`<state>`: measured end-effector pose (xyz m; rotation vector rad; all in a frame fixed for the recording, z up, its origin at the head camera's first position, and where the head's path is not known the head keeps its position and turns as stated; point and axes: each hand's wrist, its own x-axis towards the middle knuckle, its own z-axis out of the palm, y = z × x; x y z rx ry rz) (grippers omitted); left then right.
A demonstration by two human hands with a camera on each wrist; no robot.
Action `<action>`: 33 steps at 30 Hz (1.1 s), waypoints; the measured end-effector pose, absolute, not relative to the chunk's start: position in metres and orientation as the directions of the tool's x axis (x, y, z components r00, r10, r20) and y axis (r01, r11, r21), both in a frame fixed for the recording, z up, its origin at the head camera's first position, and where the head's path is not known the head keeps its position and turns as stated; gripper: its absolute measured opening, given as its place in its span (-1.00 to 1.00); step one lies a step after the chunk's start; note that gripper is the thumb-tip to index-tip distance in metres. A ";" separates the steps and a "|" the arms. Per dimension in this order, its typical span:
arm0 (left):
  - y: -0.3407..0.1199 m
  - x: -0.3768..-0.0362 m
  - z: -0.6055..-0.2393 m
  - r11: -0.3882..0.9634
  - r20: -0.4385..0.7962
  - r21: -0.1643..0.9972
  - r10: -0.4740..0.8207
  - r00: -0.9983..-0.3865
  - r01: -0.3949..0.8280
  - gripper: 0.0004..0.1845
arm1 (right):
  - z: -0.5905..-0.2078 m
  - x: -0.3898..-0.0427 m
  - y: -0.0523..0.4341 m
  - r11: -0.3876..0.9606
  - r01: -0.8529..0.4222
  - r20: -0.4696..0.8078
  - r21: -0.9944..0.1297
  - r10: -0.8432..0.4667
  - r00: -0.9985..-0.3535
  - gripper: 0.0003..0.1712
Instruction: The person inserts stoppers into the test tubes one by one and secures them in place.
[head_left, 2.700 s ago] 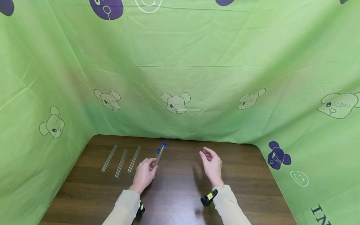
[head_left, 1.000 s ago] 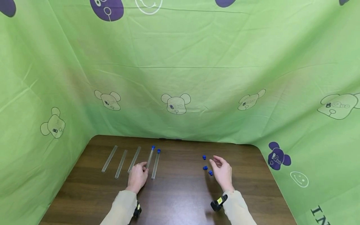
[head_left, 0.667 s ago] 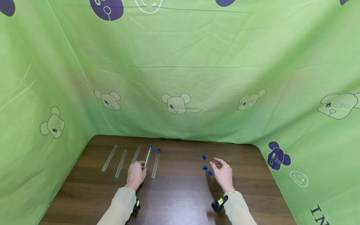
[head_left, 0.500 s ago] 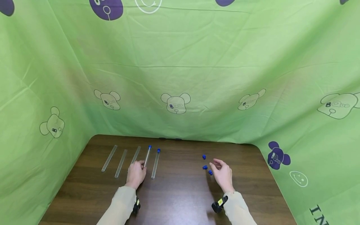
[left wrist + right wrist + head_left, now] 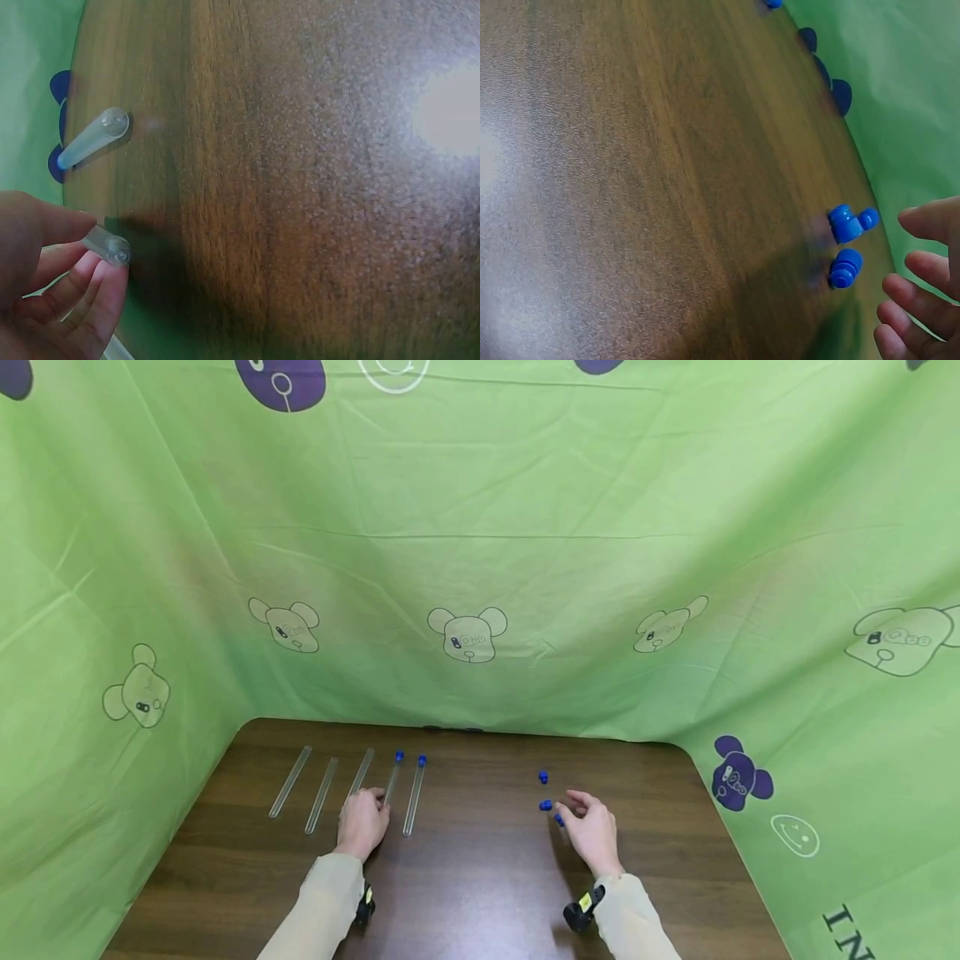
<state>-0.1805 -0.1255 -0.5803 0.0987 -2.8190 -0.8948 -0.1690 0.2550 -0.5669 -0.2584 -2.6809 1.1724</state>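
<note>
My left hand [image 5: 363,823] pinches a clear test tube [image 5: 392,783] with a blue cap, low over the table. In the left wrist view its rounded end [image 5: 116,251] shows between thumb and fingers. Just right of it lies another capped test tube [image 5: 414,800]. The fingers overlap the lower part of an uncapped tube [image 5: 363,771] to the left. Over on the right, my right hand [image 5: 592,833] holds nothing, its fingers loosely bent beside the blue caps. One cap [image 5: 845,268] lies nearest the fingertips, with another cap [image 5: 844,225] beside it; a third cap [image 5: 543,777] lies farther back.
Two more uncapped test tubes [image 5: 289,782] lie at the left of the brown wooden table [image 5: 465,877]. A green printed cloth [image 5: 465,568] hangs around the back and sides of the table.
My left hand has carried the capped tube left from over the other capped tube and lowered it. My right hand has shifted right and nearer me, uncovering the blue caps, then slightly down beside them.
</note>
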 end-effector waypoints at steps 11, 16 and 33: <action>-0.126 -0.180 -0.584 0.818 0.153 0.576 -0.122 -0.981 -0.011 -0.74 | -0.569 -0.170 0.254 0.672 0.076 0.124 -0.736 0.245 -0.962 -0.56; -0.126 -0.180 -0.583 0.797 0.139 0.604 -0.143 -0.980 -0.031 -0.78 | -0.568 -0.169 0.254 0.674 0.083 0.117 -0.734 0.246 -0.962 -0.57; -0.127 -0.178 -0.587 0.814 0.157 0.581 -0.133 -0.979 -0.017 -0.79 | -0.568 -0.175 0.255 0.683 0.077 0.133 -0.726 0.250 -0.959 -0.54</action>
